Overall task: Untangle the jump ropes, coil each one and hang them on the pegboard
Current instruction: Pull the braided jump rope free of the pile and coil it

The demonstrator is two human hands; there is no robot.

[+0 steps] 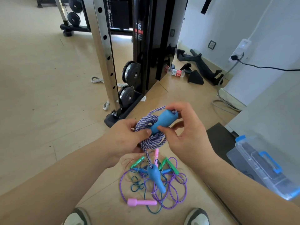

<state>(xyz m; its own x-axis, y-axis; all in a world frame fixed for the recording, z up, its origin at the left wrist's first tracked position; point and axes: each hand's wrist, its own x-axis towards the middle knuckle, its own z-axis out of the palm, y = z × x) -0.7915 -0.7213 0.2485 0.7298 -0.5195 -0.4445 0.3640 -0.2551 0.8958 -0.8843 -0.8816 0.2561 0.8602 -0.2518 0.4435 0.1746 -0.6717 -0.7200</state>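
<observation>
My left hand (128, 138) grips a coil of purple-and-white braided jump rope (150, 137) at chest height. My right hand (185, 129) pinches one of its blue handles (162, 121), which lies across the coil. The rope's other blue handle (155, 177) dangles below on a short length of braid. Under it on the floor lies a tangle of thin jump ropes (168, 190) in purple, blue and green, with a pink handle (139, 202) in front and green handles (171, 164) behind. No pegboard is in view.
A black and chrome weight machine (129, 62) stands ahead. A clear plastic box with blue latches (266, 166) sits on the right, by a dark mat (219, 137). Black bar attachments (204, 67) and a bottle (176, 72) lie near the wall. My shoes (78, 216) show at the bottom.
</observation>
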